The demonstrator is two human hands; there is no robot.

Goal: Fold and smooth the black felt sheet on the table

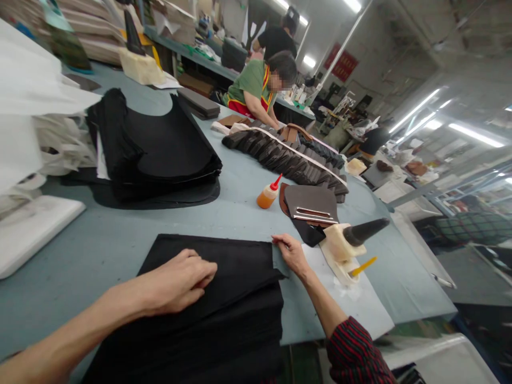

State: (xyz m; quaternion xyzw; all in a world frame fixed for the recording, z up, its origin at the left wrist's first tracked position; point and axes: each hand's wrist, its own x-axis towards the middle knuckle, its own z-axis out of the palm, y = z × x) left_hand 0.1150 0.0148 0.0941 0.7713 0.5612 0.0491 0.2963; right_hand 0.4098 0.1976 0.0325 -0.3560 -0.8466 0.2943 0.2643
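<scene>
A sheet of black fabric [224, 277] lies on the grey-blue table [120, 240] in front of me, folded over itself. My left hand [180, 280] rests on top of the fabric near its middle, fingers curled and pressing down. My right hand [290, 253] pinches the fabric's far right corner at the edge. A glue pot with a black cone and a yellow brush [352, 248] stands just right of that hand on white paper.
An orange glue bottle [269, 194] and a brown leather piece with a metal bar [312, 205] sit beyond my right hand. A tall stack of black cut pieces [160, 144] lies at the left. Across the table a person in a green shirt [256, 88] works beside rows of dark pieces [280, 152].
</scene>
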